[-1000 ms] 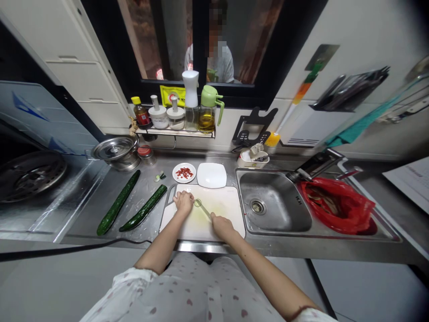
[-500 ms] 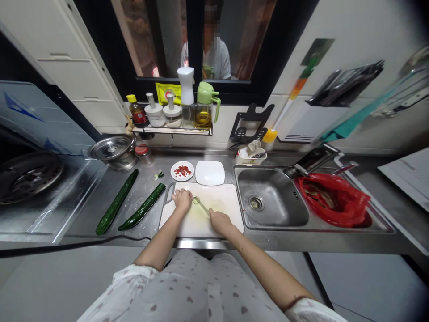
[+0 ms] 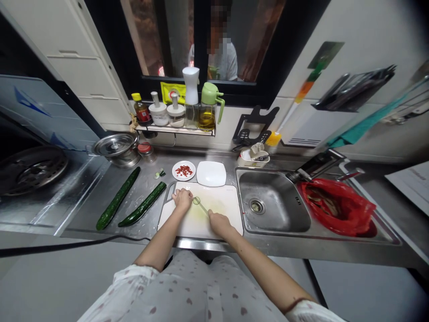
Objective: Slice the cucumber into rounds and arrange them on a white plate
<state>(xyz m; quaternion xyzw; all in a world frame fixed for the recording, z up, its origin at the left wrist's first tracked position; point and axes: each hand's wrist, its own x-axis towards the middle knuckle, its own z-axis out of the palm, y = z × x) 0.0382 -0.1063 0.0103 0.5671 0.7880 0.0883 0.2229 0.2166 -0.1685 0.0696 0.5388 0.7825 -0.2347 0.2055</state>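
Shiny metal surface (image 3: 146, 178): right hand (image 3: 220, 224) clamped on slender tool (image 3: 203, 209); left hand (image 3: 182, 199) curled over smooth white board (image 3: 231, 215), grip indiscernible.

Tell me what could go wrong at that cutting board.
The left hand is close to the far end of the slim tool in the right hand; a slip might hurt it. The nearer cucumber lies loose beside the cutting board and might roll if bumped.
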